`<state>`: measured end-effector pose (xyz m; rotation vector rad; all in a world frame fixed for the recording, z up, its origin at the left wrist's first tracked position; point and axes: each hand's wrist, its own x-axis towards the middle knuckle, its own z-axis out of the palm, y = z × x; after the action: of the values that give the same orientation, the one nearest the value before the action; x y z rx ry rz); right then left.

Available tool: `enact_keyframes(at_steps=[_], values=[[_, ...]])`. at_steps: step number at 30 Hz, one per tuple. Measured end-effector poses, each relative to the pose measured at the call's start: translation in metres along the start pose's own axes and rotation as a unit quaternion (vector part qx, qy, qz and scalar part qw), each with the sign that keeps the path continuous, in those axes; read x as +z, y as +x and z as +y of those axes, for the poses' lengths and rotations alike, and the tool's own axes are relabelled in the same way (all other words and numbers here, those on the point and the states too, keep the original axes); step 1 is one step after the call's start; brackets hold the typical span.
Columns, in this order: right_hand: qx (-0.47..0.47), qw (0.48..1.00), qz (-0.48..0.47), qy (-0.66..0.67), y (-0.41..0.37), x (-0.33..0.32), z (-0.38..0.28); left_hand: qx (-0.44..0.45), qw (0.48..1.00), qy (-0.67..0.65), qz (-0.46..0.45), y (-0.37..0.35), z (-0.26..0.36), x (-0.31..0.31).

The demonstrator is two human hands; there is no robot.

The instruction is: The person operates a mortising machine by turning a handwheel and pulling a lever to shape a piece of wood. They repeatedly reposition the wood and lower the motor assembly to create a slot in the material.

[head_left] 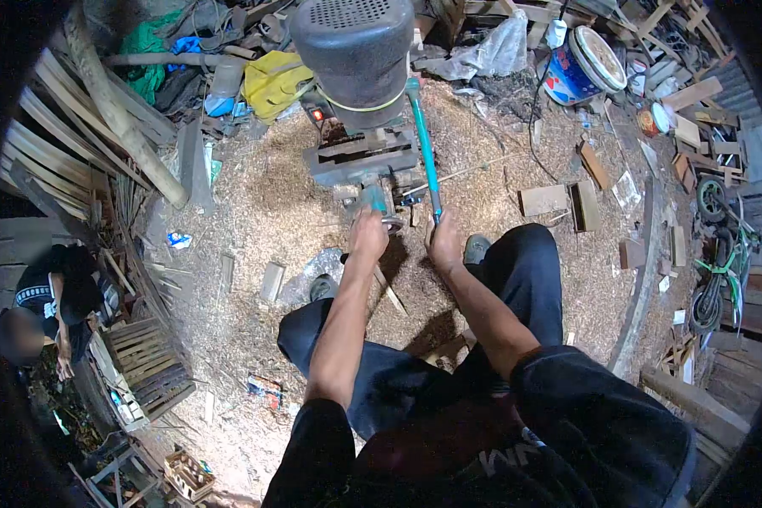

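In front of me stands a machine with a dark, vented motor housing (351, 63) above a metal vise (364, 159). A long teal lever (423, 140) runs down from its right side. My right hand (443, 241) is closed around the lower end of that lever. My left hand (368, 237) is closed at a small handwheel (392, 224) below the vise, covering most of it. A dark piece of wood (368, 146) appears to lie in the vise, under the head. The tool tip is hidden by the housing.
Wood shavings (254, 195) cover the floor, with loose wood blocks (543, 200) on the right. A bucket (584, 66) stands at the back right, near a black cable (533, 127). Another person (55, 292) is low at the left, beside a slatted crate (148, 360).
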<state>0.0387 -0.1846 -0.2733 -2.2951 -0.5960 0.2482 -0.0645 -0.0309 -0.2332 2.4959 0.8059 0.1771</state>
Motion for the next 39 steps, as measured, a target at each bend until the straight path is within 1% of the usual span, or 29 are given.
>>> enact_keyframes(at_steps=[2,3,5,6,7,8,9,11,12,13,14,15,18,20,21,22,24,25,26,28,31,33,34,35,36,37,38,39], values=[[-0.042,0.999,0.028,0.002,0.006,0.023,0.020,0.014,1.000,0.002,0.012,0.001,-0.005,0.005],[-0.061,0.997,0.043,0.002,0.007,0.028,0.027,0.004,1.000,0.006,0.000,-0.001,-0.004,0.006],[-0.052,0.998,0.034,0.012,0.012,0.034,0.032,-0.016,1.000,0.015,-0.015,0.001,-0.005,0.005],[-0.050,0.998,0.031,0.021,0.015,0.038,0.027,-0.005,1.000,0.024,0.002,0.004,-0.012,0.005],[-0.008,1.000,0.011,0.015,0.017,0.039,0.026,0.007,0.999,0.030,0.018,0.007,-0.015,0.006],[-0.031,0.999,0.030,0.023,0.017,0.038,0.027,0.019,0.999,0.031,0.026,0.000,-0.013,0.011],[-0.055,0.997,0.046,0.030,0.018,0.038,0.028,-0.002,1.000,0.006,0.004,0.002,-0.014,0.014],[-0.115,0.989,0.083,0.052,0.013,0.034,0.024,0.024,0.999,-0.010,0.047,-0.010,-0.011,0.012],[-0.105,0.991,0.070,0.049,0.015,0.028,0.020,0.042,0.996,-0.015,0.075,-0.007,-0.009,0.006],[-0.092,0.993,0.054,0.044,0.009,0.022,0.018,0.009,0.998,-0.049,0.025,-0.011,-0.007,0.000],[-0.080,0.995,0.036,0.039,0.002,0.009,0.009,0.004,0.997,-0.061,0.036,-0.016,-0.005,-0.004],[-0.131,0.989,0.046,0.058,-0.006,-0.013,-0.005,-0.001,0.996,-0.074,0.048,-0.020,-0.002,-0.005],[-0.261,0.950,0.124,0.117,-0.022,-0.100,-0.075,0.003,0.993,-0.089,0.073,-0.031,-0.008,0.004],[-0.329,0.936,0.107,0.062,-0.018,-0.153,-0.111,0.000,0.993,-0.090,0.082,-0.034,-0.019,0.012],[-0.317,0.940,0.074,0.102,-0.008,-0.177,-0.134,-0.010,0.998,-0.059,0.019,-0.036,-0.020,0.007],[-0.303,0.942,0.040,0.141,0.003,-0.200,-0.161,0.001,0.998,-0.047,0.035,-0.040,-0.025,0.012],[-0.185,0.972,-0.027,0.142,0.021,-0.256,-0.227,0.027,0.997,-0.022,0.071,-0.039,-0.041,0.033],[-0.216,0.959,0.031,0.179,0.038,-0.265,-0.247,0.070,0.994,-0.017,0.083,-0.042,-0.043,0.032],[-0.245,0.941,0.088,0.216,0.058,-0.268,-0.262,0.031,0.998,-0.013,0.059,-0.046,-0.040,0.028],[-0.298,0.932,0.098,0.181,0.101,-0.273,-0.274,-0.043,0.999,-0.020,0.018,-0.057,-0.031,0.018],[-0.385,0.864,0.111,0.305,0.127,-0.257,-0.266,-0.135,0.990,-0.041,-0.023,-0.073,-0.020,0.002],[-0.268,0.931,0.018,0.247,0.122,-0.234,-0.230,-0.174,0.983,-0.027,-0.052,-0.082,-0.026,-0.005],[-0.259,0.945,-0.004,0.202,0.103,-0.222,-0.217,-0.190,0.979,-0.012,-0.074,-0.084,-0.033,-0.006],[-0.318,0.932,0.084,0.153,0.110,-0.179,-0.180,-0.204,0.974,0.003,-0.096,-0.084,-0.039,-0.008],[-0.215,0.959,-0.099,0.154,0.097,-0.161,-0.158,-0.197,0.977,0.007,-0.080,-0.084,-0.045,-0.005],[-0.177,0.965,-0.159,0.114,0.100,-0.116,-0.114,-0.190,0.980,0.011,-0.064,-0.084,-0.053,0.003],[-0.205,0.966,-0.107,0.113,0.081,-0.079,-0.084,-0.183,0.982,0.014,-0.049,-0.083,-0.062,0.013],[-0.211,0.956,-0.185,0.088,0.064,-0.068,-0.072,-0.169,0.984,0.032,-0.044,-0.080,-0.076,0.029]])
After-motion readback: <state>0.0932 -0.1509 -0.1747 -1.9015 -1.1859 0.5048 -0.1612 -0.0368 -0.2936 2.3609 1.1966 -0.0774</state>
